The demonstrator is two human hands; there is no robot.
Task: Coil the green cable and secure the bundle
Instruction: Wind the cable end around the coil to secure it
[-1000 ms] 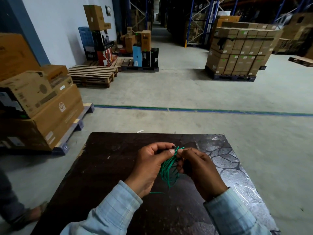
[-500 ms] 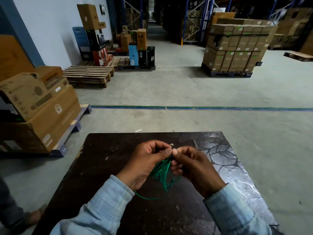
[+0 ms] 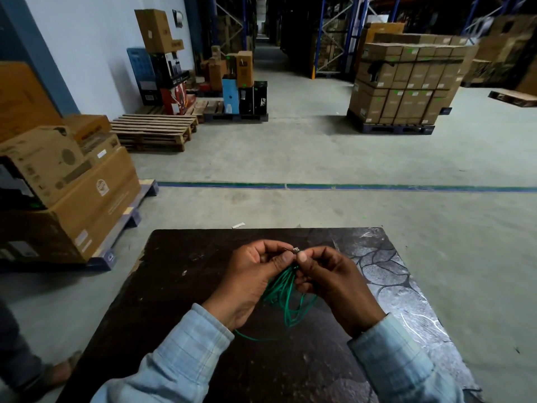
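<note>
At the far left, cardboard boxes (image 3: 72, 196) sit stacked on a pallet beside your table (image 3: 180, 286), and a sandalled foot (image 3: 55, 370) of someone else shows at the bottom corner. Your left hand (image 3: 250, 283) is raised over the dark tabletop, thumb and forefinger pinched together on the top of the cable (image 3: 286, 292), the other fingers curled in. The green loops hang in a loose bunch between your two hands, clear of the palms below the pinch, and one strand trails down and leftward onto the table under your left wrist. A small pale metal end (image 3: 296, 250) sticks up just above the spot where your thumbs meet. Your right hand (image 3: 334, 283) mirrors the left, thumb tip pressed against the left thumb, its fingers closed on the same bunch from the other side. Both light blue sleeves (image 3: 186, 350) rest near the table's near edge. To the right the tabletop turns to a shiny grey leaf pattern (image 3: 386, 274).
</note>
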